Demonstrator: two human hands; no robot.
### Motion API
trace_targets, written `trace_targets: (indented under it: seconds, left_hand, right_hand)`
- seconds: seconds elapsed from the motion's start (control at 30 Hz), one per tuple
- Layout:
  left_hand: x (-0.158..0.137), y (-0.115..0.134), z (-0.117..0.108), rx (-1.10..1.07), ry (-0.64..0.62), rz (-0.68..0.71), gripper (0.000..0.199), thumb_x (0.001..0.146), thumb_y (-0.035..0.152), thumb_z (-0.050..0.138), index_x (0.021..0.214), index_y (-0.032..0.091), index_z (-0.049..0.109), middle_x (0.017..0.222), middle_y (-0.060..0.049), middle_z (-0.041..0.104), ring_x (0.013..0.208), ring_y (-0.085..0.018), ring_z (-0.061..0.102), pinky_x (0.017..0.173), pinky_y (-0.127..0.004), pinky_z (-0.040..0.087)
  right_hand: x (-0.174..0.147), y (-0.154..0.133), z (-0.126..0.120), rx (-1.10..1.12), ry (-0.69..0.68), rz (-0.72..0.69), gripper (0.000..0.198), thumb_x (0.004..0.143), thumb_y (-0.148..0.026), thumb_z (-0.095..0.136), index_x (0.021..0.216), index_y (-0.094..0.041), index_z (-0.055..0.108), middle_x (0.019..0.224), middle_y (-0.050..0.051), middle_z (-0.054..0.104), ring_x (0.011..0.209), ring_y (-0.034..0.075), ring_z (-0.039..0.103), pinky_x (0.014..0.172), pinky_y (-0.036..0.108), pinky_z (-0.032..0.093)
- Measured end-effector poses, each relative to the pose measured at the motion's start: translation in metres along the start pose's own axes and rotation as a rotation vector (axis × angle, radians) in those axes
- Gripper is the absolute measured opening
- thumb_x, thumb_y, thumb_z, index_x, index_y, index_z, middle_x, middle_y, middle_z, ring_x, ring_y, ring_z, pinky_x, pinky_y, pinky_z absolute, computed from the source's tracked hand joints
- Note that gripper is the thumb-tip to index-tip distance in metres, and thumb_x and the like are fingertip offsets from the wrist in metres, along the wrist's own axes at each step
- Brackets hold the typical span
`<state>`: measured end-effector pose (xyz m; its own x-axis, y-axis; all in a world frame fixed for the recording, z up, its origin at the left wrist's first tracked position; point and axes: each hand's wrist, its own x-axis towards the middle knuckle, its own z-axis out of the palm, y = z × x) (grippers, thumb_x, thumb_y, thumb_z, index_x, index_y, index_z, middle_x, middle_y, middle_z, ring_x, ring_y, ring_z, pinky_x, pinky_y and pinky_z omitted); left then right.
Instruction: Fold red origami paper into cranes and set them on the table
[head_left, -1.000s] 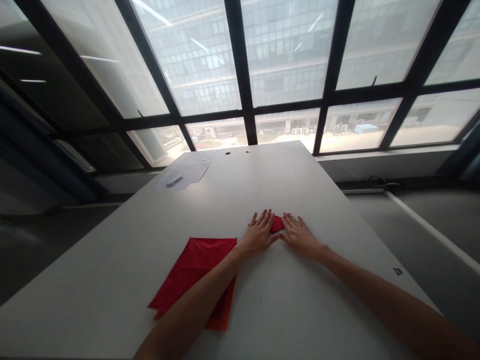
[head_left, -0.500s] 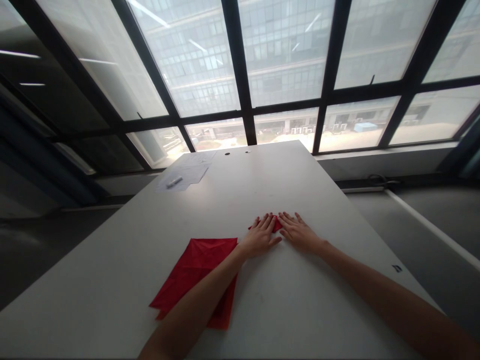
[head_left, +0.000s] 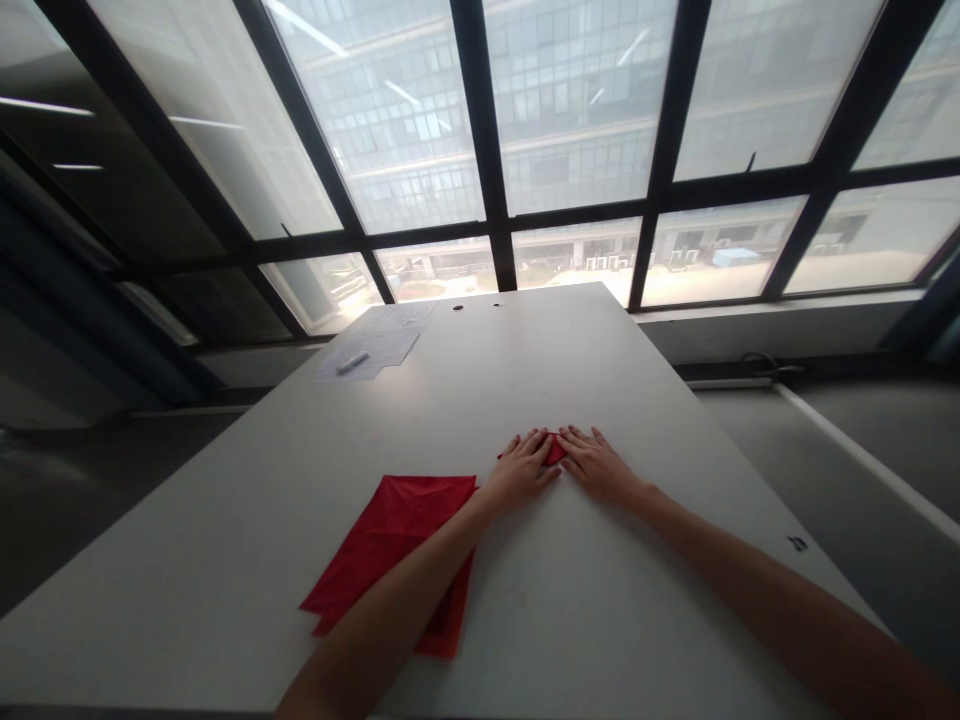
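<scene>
A small folded piece of red paper (head_left: 554,451) lies flat on the white table (head_left: 570,600). My left hand (head_left: 523,472) rests palm down over its left part, fingers stretched out. On its right edge lies my right hand (head_left: 598,467), also flat with the fingers apart. Between the hands only the middle of the red piece shows; the rest is hidden under my fingers. Closer to me on the left is a stack of larger red sheets (head_left: 390,530), creased on top, with my left forearm crossing over it.
White papers (head_left: 397,340) lie at the far left of the table, with a marker-like white stick (head_left: 352,363) on them. A small dark mark (head_left: 797,544) is near the right edge. Large windows (head_left: 577,120) rise behind the table's far end.
My left thumb has drawn in closer to the red piece. Otherwise both hands stay pressed in the same place, and the view has shifted slightly.
</scene>
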<state>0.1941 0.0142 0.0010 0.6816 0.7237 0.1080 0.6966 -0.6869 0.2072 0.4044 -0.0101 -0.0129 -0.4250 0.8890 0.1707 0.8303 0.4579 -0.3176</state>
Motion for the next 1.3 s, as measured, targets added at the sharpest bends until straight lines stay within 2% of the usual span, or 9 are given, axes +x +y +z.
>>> trace_targets:
  seconds: [0.2,0.3,0.57,0.7,0.8,0.9,1.1,1.2,1.3]
  left_hand:
    - [-0.001,0.0,0.002,-0.009,0.052,-0.012,0.063,0.1,0.054,0.03,0.155,0.025,0.019,0.159,-0.008,0.028,0.147,-0.023,0.026,0.122,-0.044,0.018]
    - [-0.001,-0.001,0.004,-0.03,0.045,0.001,0.071,0.099,0.057,0.029,0.157,0.021,0.009,0.161,-0.01,0.022,0.149,-0.023,0.018,0.122,-0.046,0.015]
    - [-0.002,-0.004,0.002,0.039,-0.035,0.084,0.069,0.1,0.059,0.021,0.156,0.019,0.015,0.161,-0.011,0.018,0.151,-0.022,0.009,0.122,-0.044,0.011]
    - [-0.003,-0.004,0.003,0.08,-0.047,0.093,0.078,0.097,0.064,0.021,0.156,0.015,0.01,0.162,-0.013,0.012,0.151,-0.023,0.003,0.122,-0.045,0.008]
    - [-0.004,-0.003,0.004,0.082,-0.042,0.094,0.08,0.097,0.065,0.02,0.156,0.013,0.008,0.162,-0.013,0.01,0.151,-0.023,0.003,0.122,-0.043,0.007]
    - [-0.003,-0.002,0.006,0.058,-0.019,0.08,0.076,0.098,0.063,0.02,0.156,0.017,0.01,0.162,-0.011,0.012,0.151,-0.022,0.006,0.122,-0.043,0.009]
    - [0.001,-0.003,0.003,-0.041,0.115,-0.01,0.064,0.101,0.053,0.029,0.154,0.019,0.023,0.158,-0.01,0.03,0.147,-0.021,0.024,0.121,-0.042,0.019]
    - [0.003,-0.01,-0.003,-0.075,0.276,-0.122,0.047,0.101,0.04,0.038,0.145,0.025,0.045,0.148,-0.007,0.047,0.137,-0.022,0.042,0.116,-0.042,0.031]
    - [0.003,-0.017,-0.006,-0.122,0.288,-0.103,0.031,0.097,0.038,0.049,0.122,0.03,0.067,0.129,-0.004,0.061,0.119,-0.022,0.054,0.106,-0.038,0.043]
  right_hand:
    - [-0.001,-0.004,-0.002,-0.007,0.055,-0.026,0.049,0.101,-0.034,0.035,0.148,-0.021,0.041,0.156,0.01,0.034,0.148,0.024,0.024,0.119,0.054,0.013]
    - [0.0,-0.004,-0.002,-0.018,0.048,-0.032,0.048,0.101,-0.034,0.036,0.147,-0.023,0.042,0.153,0.01,0.041,0.145,0.025,0.03,0.118,0.056,0.014]
    - [0.005,0.008,-0.002,-0.019,0.083,0.015,0.043,0.103,-0.036,0.031,0.14,-0.028,0.053,0.147,0.007,0.049,0.143,0.025,0.034,0.118,0.057,0.014]
    - [0.005,0.008,-0.002,0.012,0.073,-0.007,0.05,0.103,-0.04,0.032,0.149,-0.022,0.039,0.153,0.009,0.041,0.145,0.023,0.032,0.119,0.05,0.019]
    - [0.002,0.005,-0.001,-0.018,0.067,-0.06,0.059,0.102,-0.045,0.031,0.154,-0.017,0.026,0.158,0.011,0.03,0.148,0.022,0.024,0.12,0.049,0.016]
    - [0.0,0.003,0.002,-0.064,0.019,-0.101,0.061,0.102,-0.048,0.029,0.155,-0.018,0.024,0.158,0.011,0.03,0.148,0.024,0.022,0.12,0.052,0.012]
    - [0.0,0.003,0.003,-0.068,0.013,-0.053,0.059,0.103,-0.046,0.025,0.153,-0.016,0.029,0.157,0.011,0.032,0.147,0.023,0.024,0.12,0.049,0.016]
    - [0.001,0.002,0.001,-0.068,0.037,0.0,0.055,0.102,-0.042,0.028,0.151,-0.016,0.034,0.156,0.013,0.034,0.147,0.024,0.026,0.12,0.052,0.011]
    - [0.002,0.004,-0.002,-0.089,0.076,0.038,0.051,0.102,-0.041,0.032,0.146,-0.019,0.044,0.153,0.013,0.041,0.145,0.025,0.03,0.119,0.056,0.004]
